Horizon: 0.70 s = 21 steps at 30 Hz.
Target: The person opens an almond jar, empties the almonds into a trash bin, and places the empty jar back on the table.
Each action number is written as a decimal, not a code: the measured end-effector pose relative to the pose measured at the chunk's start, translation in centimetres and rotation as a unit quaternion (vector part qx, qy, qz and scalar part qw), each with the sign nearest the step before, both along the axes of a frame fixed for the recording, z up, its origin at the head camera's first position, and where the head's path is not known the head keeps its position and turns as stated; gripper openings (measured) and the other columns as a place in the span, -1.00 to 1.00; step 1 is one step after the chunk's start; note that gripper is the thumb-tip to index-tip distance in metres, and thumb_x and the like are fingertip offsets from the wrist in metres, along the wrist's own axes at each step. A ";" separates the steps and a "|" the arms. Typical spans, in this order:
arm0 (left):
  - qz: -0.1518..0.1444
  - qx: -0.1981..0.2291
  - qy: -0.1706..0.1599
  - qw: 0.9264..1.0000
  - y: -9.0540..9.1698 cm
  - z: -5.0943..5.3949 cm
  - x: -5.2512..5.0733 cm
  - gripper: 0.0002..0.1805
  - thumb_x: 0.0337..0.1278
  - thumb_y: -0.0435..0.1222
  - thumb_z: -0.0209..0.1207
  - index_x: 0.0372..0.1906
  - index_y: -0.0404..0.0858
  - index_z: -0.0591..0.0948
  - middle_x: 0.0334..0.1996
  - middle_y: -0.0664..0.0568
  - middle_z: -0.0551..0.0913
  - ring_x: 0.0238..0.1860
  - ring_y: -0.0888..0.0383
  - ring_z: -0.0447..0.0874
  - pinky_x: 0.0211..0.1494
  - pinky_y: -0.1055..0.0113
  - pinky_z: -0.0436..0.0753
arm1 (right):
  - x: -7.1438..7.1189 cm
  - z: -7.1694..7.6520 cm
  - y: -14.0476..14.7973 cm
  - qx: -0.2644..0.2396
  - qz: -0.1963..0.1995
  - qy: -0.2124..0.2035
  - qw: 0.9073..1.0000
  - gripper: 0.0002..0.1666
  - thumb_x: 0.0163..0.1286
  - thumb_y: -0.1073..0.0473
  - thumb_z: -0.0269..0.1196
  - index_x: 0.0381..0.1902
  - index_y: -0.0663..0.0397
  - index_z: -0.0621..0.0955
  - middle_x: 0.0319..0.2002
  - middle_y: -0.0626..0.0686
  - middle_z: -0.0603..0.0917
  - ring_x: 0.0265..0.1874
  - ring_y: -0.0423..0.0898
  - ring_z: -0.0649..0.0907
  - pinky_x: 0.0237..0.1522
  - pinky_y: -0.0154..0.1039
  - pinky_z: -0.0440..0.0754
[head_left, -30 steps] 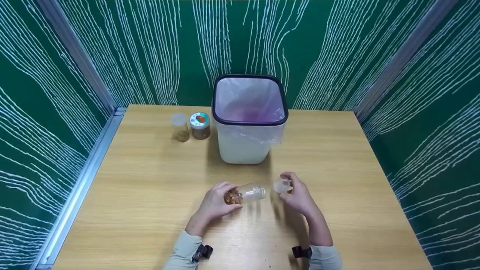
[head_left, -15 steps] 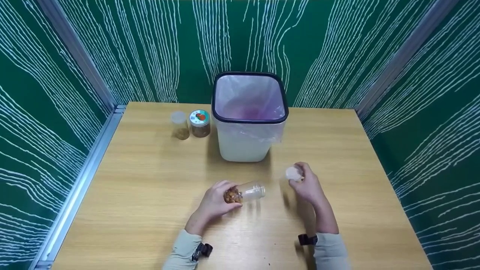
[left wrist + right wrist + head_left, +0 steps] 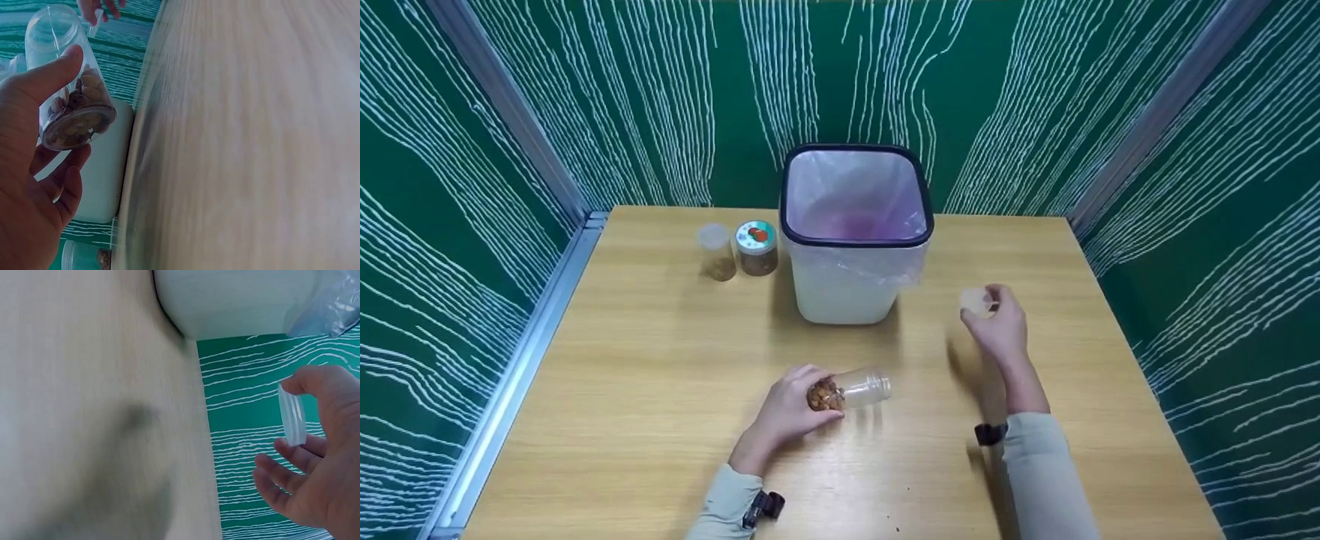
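Note:
My left hand (image 3: 789,405) grips the base end of a clear plastic jar (image 3: 864,387), tilted on its side above the table with its uncapped mouth pointing right. Brown dried pieces, perhaps nuts or dried fruit (image 3: 79,100), lie at the jar's bottom end. Off to the right, my right hand (image 3: 1001,326) pinches a translucent white lid (image 3: 292,415) by its edge between thumb and fingers. The lid is held apart from the jar, over the table to the right of the bin.
A white bin (image 3: 844,289) with a black rim and plastic liner stands at the back middle. Left of it are a jar with a printed lid (image 3: 757,247) and a taller clear jar (image 3: 717,253). Small dark specks lie near the front of the wooden table (image 3: 622,390).
My right hand has moved away from the jar, forward and to the right, carrying the lid. My left hand and the jar have stayed in place.

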State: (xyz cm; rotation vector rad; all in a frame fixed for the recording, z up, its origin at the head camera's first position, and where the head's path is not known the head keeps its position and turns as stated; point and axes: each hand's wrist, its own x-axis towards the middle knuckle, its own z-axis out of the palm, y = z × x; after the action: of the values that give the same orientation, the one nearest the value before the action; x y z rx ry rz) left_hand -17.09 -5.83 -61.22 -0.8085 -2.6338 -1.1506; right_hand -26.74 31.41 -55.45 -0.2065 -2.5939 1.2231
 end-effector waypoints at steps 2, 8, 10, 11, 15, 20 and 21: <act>-0.003 0.004 0.003 1.000 0.0 0.0 0.2 -0.28 -0.28 -0.04 0.54 0.13 -0.18 0.61 -0.04 0.12 0.62 -0.03 0.13 0.55 0.09 0.18 0.55 | -0.7 0.2 0.3 0.004 -0.012 -0.005 1.000 -0.26 0.11 0.13 0.38 0.25 0.20 0.42 0.04 0.24 0.55 0.00 0.17 0.52 0.05 0.06 0.46; -0.006 0.006 0.010 1.000 0.1 0.1 0.1 -0.27 -0.28 -0.05 0.54 0.15 -0.15 0.60 -0.01 0.14 0.61 -0.01 0.14 0.55 0.10 0.19 0.55 | -2.0 1.3 1.0 0.000 -0.004 -0.048 0.999 -0.22 0.21 0.09 0.33 0.37 0.13 0.36 0.20 0.20 0.49 0.20 0.17 0.43 0.20 0.11 0.37; -0.006 0.004 0.009 1.000 0.1 0.1 0.1 -0.26 -0.28 -0.05 0.54 0.15 -0.15 0.60 -0.01 0.13 0.61 -0.01 0.14 0.55 0.10 0.19 0.55 | -2.6 1.7 1.2 0.002 0.006 -0.067 0.998 -0.22 0.24 0.08 0.32 0.37 0.14 0.34 0.26 0.21 0.45 0.24 0.19 0.39 0.24 0.13 0.34; -0.005 0.004 0.010 1.000 0.1 0.1 0.1 -0.26 -0.29 -0.05 0.55 0.15 -0.15 0.60 -0.01 0.13 0.61 -0.01 0.13 0.55 0.09 0.19 0.56 | -2.8 1.9 1.2 0.005 0.011 -0.077 0.997 -0.22 0.25 0.07 0.32 0.38 0.15 0.33 0.28 0.22 0.43 0.26 0.20 0.38 0.25 0.14 0.32; -0.006 0.002 0.017 1.000 0.1 0.0 0.1 -0.27 -0.31 -0.05 0.55 0.13 -0.14 0.61 -0.03 0.11 0.62 -0.02 0.12 0.56 0.07 0.19 0.57 | -4.1 2.4 1.5 0.034 0.022 -0.101 0.994 -0.17 0.25 0.00 0.35 0.36 0.23 0.33 0.29 0.25 0.40 0.24 0.22 0.38 0.24 0.15 0.34; -0.006 0.004 0.029 1.000 0.3 -0.1 0.0 -0.30 -0.30 -0.04 0.55 0.09 -0.16 0.63 -0.07 0.11 0.63 -0.02 0.13 0.56 0.06 0.20 0.57 | -5.9 2.3 1.9 0.066 0.022 -0.121 0.990 -0.12 0.22 -0.09 0.35 0.33 0.28 0.33 0.21 0.28 0.42 0.16 0.22 0.41 0.18 0.16 0.38; -0.004 0.003 0.029 1.000 0.3 -0.1 0.1 -0.30 -0.30 -0.04 0.55 0.09 -0.16 0.63 -0.07 0.12 0.63 -0.02 0.13 0.56 0.06 0.21 0.56 | -6.2 2.3 1.9 0.069 0.024 -0.126 0.989 -0.12 0.22 -0.10 0.35 0.33 0.29 0.32 0.20 0.29 0.42 0.16 0.23 0.41 0.18 0.16 0.38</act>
State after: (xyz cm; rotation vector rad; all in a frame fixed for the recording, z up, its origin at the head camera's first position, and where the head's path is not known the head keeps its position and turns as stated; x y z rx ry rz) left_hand -17.04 -5.55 -61.33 -0.8388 -2.5821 -1.1194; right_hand -32.98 33.34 -53.19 -0.2893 -2.9037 1.0885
